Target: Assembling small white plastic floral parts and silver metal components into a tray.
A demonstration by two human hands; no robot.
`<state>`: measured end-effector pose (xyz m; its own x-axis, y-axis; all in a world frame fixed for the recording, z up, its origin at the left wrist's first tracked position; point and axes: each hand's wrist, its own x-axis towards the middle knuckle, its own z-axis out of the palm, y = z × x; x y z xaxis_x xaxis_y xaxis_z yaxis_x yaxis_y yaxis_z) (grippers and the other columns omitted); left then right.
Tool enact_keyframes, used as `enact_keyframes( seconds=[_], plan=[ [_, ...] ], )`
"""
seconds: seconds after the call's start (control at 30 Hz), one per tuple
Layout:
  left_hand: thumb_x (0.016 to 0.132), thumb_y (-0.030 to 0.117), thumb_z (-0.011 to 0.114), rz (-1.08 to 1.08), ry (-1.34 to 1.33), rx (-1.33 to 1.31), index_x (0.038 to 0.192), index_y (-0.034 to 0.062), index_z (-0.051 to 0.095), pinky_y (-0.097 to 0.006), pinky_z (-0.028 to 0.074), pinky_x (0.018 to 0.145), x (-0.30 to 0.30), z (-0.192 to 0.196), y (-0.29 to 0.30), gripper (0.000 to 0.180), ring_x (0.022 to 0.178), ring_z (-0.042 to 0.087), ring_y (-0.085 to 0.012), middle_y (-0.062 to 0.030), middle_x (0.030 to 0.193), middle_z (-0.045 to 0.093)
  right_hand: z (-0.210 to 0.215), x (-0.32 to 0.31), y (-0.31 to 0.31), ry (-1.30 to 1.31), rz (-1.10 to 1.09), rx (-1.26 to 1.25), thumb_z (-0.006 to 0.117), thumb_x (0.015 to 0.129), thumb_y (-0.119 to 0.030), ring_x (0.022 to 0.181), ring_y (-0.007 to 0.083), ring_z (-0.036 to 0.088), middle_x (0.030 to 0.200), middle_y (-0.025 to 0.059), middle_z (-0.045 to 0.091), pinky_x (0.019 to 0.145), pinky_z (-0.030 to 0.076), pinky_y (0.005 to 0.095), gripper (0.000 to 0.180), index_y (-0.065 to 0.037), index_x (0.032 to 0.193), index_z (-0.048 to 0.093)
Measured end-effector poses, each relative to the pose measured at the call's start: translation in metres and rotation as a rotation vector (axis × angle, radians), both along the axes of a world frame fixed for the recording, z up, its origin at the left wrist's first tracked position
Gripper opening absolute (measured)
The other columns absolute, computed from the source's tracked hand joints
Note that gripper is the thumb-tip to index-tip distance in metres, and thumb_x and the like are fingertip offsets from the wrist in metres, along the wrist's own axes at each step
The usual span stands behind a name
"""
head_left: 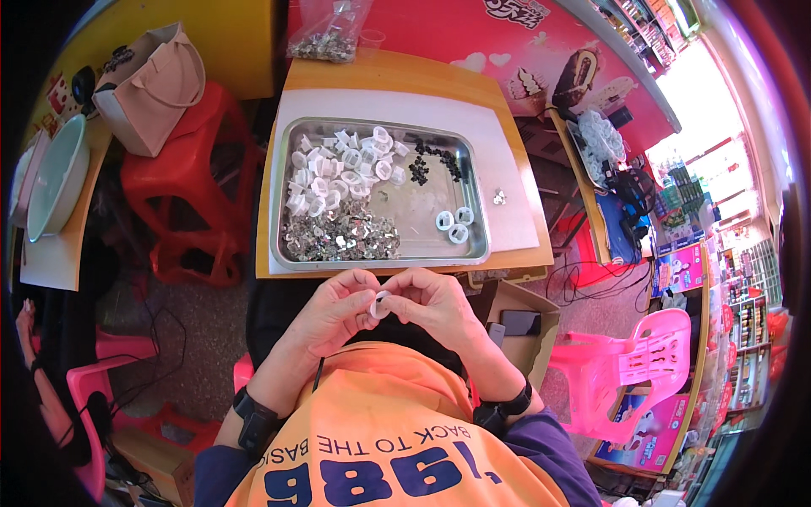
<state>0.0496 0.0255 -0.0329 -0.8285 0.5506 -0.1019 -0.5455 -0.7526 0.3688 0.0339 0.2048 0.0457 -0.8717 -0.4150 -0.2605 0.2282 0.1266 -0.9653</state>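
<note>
Just past the near edge of the table, my left hand (pixel 336 311) and my right hand (pixel 429 306) meet with fingertips pinched. Between them is a small white round plastic piece (pixel 379 305), much of it covered by the fingers. Beyond them lies a metal tray (pixel 422 259). It holds a heap of white plastic cup-shaped pieces (pixel 346 169) at the far left and a pile of tiny metal parts (pixel 338 235) at the near left. Small black parts (pixel 438 160) are scattered at the far right. Three white round pieces with dark centres (pixel 457 224) sit at the near right.
The tray rests on a white board (pixel 512 203) on a wooden table (pixel 405 78). A few tiny pale bits (pixel 499 197) lie right of the tray. A clear bag of small parts (pixel 325 44) is at the back. Below right stand a cardboard box (pixel 541 338) and a pink chair (pixel 634 363).
</note>
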Motion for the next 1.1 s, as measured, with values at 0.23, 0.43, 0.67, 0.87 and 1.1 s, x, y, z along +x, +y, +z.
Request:
enact_keyframes(
  seconds=[0.23,0.43,0.67,0.87,1.1],
  plan=[
    [0.086,0.003,0.062,0.277,0.161,-0.582,0.099,-0.0002,0.064,-0.026,0.055,0.070,0.004,0.023,0.004,0.014,0.080,0.065,-0.0133,-0.0060,0.087,0.063,-0.018,-0.004,0.001,0.142,-0.127,0.076,0.067,0.084,-0.010,0.064,0.0057,0.060,0.076,0.0022,0.064,0.057,0.047,0.0191,0.014,0.001,0.091,0.062],
    [0.083,-0.001,0.065,0.387,0.282,-0.781,0.094,-0.0026,0.065,-0.024,0.055,0.071,0.005,0.012,0.006,0.012,0.080,0.065,-0.0119,-0.0065,0.088,0.065,-0.024,-0.001,-0.004,0.165,-0.142,0.090,0.067,0.084,-0.008,0.063,0.0051,0.059,0.077,0.0025,0.063,0.056,0.048,0.0193,0.012,0.001,0.089,0.062],
    [0.080,-0.003,0.067,0.451,0.267,-0.825,0.086,-0.0042,0.064,-0.022,0.054,0.068,0.008,0.008,0.014,0.007,0.074,0.064,-0.0102,-0.0027,0.084,0.059,-0.032,0.001,-0.005,0.294,-0.116,0.208,0.068,0.082,-0.001,0.067,0.0038,0.057,0.079,0.0015,0.060,0.059,0.048,0.0182,0.010,0.001,0.086,0.059],
    [0.077,-0.002,0.068,0.446,0.271,-0.912,0.083,-0.0029,0.068,-0.021,0.052,0.067,0.008,0.006,0.014,0.007,0.073,0.062,-0.0077,-0.0025,0.083,0.059,-0.040,-0.002,-0.003,0.387,-0.090,0.220,0.068,0.079,0.002,0.068,0.0036,0.056,0.079,0.0011,0.056,0.060,0.048,0.0186,0.011,0.001,0.080,0.057],
    [0.077,-0.001,0.069,0.423,0.290,-0.965,0.083,-0.0023,0.068,-0.020,0.052,0.066,0.007,0.004,0.015,0.007,0.071,0.062,-0.0078,-0.0021,0.078,0.060,-0.051,-0.003,0.001,0.291,-0.079,0.205,0.067,0.080,0.001,0.069,0.0055,0.059,0.081,0.0022,0.058,0.059,0.050,0.0195,0.010,0.001,0.081,0.057]
  ],
)
